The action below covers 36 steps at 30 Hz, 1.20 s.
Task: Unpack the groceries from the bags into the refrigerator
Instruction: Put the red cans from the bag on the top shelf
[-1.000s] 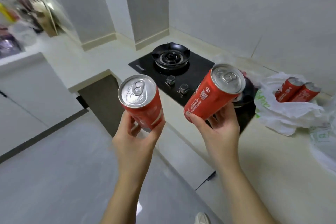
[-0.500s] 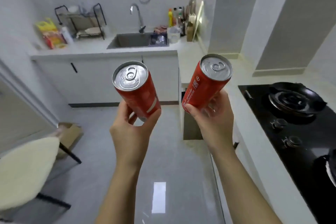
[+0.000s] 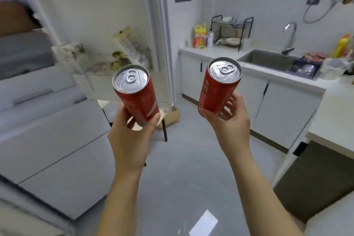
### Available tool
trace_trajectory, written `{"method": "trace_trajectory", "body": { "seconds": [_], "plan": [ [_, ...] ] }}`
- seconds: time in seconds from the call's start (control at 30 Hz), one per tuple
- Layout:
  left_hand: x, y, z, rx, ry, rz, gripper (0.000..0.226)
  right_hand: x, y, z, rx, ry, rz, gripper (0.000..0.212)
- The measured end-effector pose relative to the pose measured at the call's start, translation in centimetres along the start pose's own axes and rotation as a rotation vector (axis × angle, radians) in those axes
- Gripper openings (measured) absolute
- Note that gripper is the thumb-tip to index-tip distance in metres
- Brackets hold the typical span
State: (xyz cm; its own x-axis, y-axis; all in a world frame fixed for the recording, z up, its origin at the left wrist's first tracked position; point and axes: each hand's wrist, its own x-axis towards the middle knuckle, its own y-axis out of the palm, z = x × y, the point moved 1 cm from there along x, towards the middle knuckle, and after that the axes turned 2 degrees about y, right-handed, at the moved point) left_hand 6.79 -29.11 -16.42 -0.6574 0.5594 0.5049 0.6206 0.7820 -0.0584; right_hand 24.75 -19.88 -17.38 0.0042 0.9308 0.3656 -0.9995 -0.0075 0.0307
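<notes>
Two cans out of the bags, neither shelved yet: left hand (image 3: 132, 136) curls round the left can (image 3: 138, 97) near its base, right hand (image 3: 231, 120) round the right can (image 3: 216, 90), both aloft over the kitchen floor (image 3: 183, 178), no open fridge visible.

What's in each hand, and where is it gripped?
The left hand holds the left can, the right hand the right can; each gripped round its lower end.

Worktop along the far wall
A steel sink (image 3: 268, 59) is set into the worktop (image 3: 216, 51); a black dish rack (image 3: 231, 30) and yellow bottle (image 3: 200, 33) are placed at its left end.
</notes>
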Motion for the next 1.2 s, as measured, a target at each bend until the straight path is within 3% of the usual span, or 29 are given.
{"method": "trace_trajectory", "body": {
  "seconds": [0.2, 0.6, 0.8, 1.2],
  "plan": [
    [1.0, -8.2, -0.5, 0.121, -0.009, -0.236, 0.041, -1.3, 8.3, 1.5, 0.109, -0.049, 0.238, 0.066],
    [4.4, -21.6, -3.2, 0.278, 0.214, -0.59, 0.043, -4.9, 22.8, 7.8, 0.312, -0.191, 0.544, 0.066],
    [4.4, -24.3, -4.4, 0.328, 0.247, -0.682, 0.043, -6.2, 26.3, 9.8, 0.39, -0.238, 0.609, 0.068],
    [6.8, -26.0, -6.5, 0.418, 0.326, -0.706, 0.045, -5.0, 29.7, 12.6, 0.438, -0.323, 0.653, 0.068]
  ]
}}
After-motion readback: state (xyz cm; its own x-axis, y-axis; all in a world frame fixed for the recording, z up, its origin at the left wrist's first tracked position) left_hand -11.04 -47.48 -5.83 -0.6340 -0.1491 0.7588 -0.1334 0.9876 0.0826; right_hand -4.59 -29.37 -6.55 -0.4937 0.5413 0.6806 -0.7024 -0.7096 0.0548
